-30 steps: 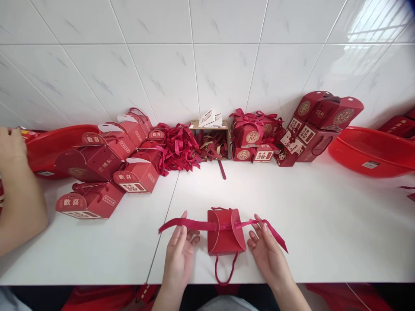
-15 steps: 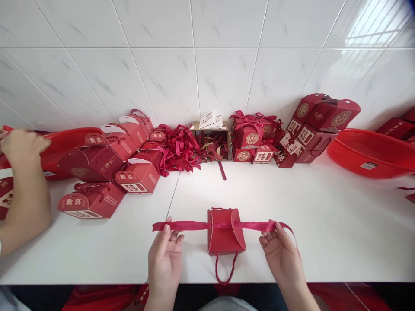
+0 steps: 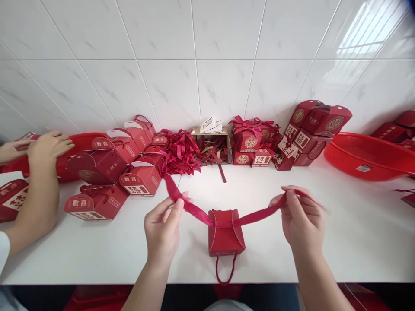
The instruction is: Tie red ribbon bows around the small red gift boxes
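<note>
A small red gift box (image 3: 226,239) sits on the white table near its front edge, with a dark red cord handle lying toward me. A red ribbon (image 3: 196,212) passes through the slots at the top of the box, and both its ends are raised. My left hand (image 3: 164,229) pinches the ribbon left of the box, its free end sticking up past the fingers. On the right, my right hand (image 3: 304,218) grips the other side of the ribbon, whose loose tail trails off to the right, blurred.
Behind are stacked red boxes (image 3: 106,166), a ribbon pile (image 3: 183,151), an open carton (image 3: 228,147), bow-tied boxes (image 3: 249,140) and a taller stack (image 3: 311,129). A red basin (image 3: 369,155) stands right. At far left, another person's arms (image 3: 42,185) reach over a second basin.
Both my hands have risen and moved outward, lifting the ribbon ends into a V shape. At far left, the other person's second hand has come into view. The camera view has shifted slightly.
</note>
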{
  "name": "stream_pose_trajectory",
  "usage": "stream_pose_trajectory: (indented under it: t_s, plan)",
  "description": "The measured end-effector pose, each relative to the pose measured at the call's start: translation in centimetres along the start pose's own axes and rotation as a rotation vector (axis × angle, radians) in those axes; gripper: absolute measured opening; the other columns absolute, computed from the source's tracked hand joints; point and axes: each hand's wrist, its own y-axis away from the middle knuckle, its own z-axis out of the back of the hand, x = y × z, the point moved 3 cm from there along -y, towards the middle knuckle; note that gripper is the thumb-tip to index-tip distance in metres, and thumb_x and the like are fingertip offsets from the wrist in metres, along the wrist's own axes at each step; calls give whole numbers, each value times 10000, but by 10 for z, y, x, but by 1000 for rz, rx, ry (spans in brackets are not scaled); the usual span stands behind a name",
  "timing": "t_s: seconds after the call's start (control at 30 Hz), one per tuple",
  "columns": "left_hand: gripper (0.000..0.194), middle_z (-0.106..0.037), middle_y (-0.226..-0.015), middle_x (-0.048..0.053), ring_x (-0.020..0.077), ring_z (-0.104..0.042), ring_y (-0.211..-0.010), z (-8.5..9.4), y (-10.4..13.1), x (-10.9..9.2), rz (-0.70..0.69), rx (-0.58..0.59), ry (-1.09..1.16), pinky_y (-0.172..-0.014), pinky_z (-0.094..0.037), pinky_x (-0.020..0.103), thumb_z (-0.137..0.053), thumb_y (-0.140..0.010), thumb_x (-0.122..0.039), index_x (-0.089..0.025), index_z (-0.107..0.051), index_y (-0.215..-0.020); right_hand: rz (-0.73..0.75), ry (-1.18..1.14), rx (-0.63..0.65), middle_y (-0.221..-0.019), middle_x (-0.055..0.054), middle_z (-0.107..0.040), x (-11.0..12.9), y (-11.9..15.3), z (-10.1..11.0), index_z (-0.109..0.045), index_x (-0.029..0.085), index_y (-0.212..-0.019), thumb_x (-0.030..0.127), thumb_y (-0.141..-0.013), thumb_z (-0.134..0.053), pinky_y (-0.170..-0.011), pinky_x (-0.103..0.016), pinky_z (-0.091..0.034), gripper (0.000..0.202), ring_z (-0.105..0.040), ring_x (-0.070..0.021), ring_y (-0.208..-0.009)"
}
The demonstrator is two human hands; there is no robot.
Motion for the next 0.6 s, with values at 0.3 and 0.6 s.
stream_pose_trajectory:
  t_s: [0.3, 0.6]
  plan:
    - [103, -738, -843, 22, 163, -659, -826, -48, -10, -20, -153, 296, -63, -794, -495, 269, -694, -804, -227, -228, -754, -888, 91, -83, 232, -696, 32, -678, 22, -18, -48, -701, 276, -905, 312, -848, -677, -674, -308, -537, 71, -657, -139, -661]
    - [156, -740, -821, 44, 187, -659, -783, -62, -20, -35, -162, 307, -8, -733, -501, 297, -695, -798, -298, -197, -752, -903, 151, -27, 265, -791, -20, -633, 29, -19, -63, -727, 254, -792, 371, -837, -668, -713, -338, -487, 138, -590, -180, -782]
